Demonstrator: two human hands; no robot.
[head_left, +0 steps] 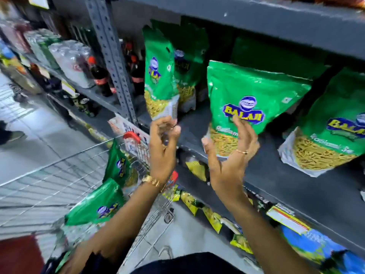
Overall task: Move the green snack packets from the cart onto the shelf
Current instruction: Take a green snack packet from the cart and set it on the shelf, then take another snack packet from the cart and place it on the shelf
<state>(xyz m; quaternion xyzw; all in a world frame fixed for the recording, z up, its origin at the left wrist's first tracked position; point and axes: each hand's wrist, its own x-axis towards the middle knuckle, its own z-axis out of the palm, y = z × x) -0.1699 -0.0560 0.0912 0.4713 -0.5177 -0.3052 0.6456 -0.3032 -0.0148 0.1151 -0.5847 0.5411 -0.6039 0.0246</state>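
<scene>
My left hand (163, 147) pinches the bottom edge of a green snack packet (160, 76) held upright at the left end of the grey shelf (296, 184). In my right hand (231, 155) is a second green packet (250, 99), gripped by its lower part and tilted over the shelf board. Another green packet (331, 131) leans on the shelf at the right, and more green packets (189, 56) stand behind. Two green packets (116, 165) (96, 204) lie in the wire cart (59, 175) at lower left.
A perforated grey upright post (112, 56) borders the shelf bay on the left, with cola bottles (100, 76) beyond it. The shelf board above (256, 20) hangs low over the packets. Yellow and blue packets (213, 216) fill the lower shelf. The cart's red handle (132, 136) sits by the shelf edge.
</scene>
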